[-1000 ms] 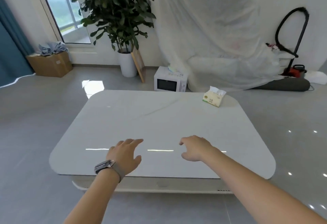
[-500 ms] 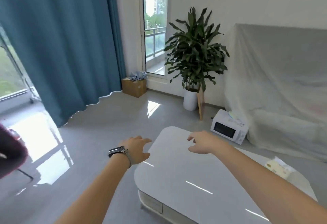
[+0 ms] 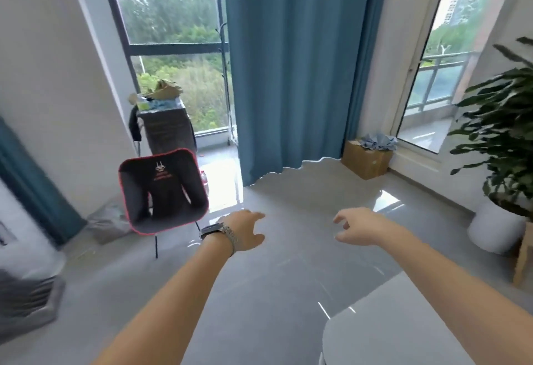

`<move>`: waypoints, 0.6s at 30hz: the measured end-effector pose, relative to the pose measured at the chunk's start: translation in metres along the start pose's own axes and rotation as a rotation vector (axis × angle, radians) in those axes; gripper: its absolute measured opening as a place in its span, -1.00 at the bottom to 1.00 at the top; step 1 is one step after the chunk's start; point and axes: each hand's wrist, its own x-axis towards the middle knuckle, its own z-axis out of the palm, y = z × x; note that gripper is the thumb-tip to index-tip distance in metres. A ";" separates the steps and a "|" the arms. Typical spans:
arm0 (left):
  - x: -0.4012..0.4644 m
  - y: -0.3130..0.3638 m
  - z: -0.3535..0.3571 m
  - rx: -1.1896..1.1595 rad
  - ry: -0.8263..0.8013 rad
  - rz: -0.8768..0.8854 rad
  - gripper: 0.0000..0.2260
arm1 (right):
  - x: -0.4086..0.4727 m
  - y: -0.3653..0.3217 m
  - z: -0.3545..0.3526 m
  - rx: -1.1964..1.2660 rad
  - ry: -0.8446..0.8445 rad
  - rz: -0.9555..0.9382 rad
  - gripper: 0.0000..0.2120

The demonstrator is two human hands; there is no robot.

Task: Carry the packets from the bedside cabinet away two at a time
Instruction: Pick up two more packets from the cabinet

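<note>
The left hand [image 3: 245,230] is held out over the grey floor [image 3: 259,292], fingers loosely spread and nothing grasped; a watch [image 3: 215,230] is worn on its wrist. The right hand [image 3: 359,227] is likewise raised at about 1 o'clock from centre, fingers relaxed and slightly curled, empty. No packets or bedside cabinet can be made out in this view. A black chair [image 3: 163,191] with red edging is seen at 9 o'clock, a blue curtain [image 3: 291,70] at 12, a cardboard box [image 3: 366,160] at 2, and a potted plant [image 3: 501,140] at 3. A white table [image 3: 389,330] corner is seen at 5 o'clock. The dark object at 8 o'clock is too blurred to identify.
</note>
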 end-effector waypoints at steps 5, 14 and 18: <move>-0.011 -0.077 0.004 -0.142 0.052 -0.268 -0.52 | 0.083 -0.073 -0.016 -0.077 -0.053 -0.211 -0.57; -0.079 -0.253 -0.007 -0.220 0.043 -0.699 -0.43 | 0.186 -0.299 0.007 -0.239 -0.143 -0.601 -0.52; -0.110 -0.341 -0.007 -0.259 0.052 -0.840 -0.39 | 0.217 -0.410 0.026 -0.257 -0.178 -0.734 -0.45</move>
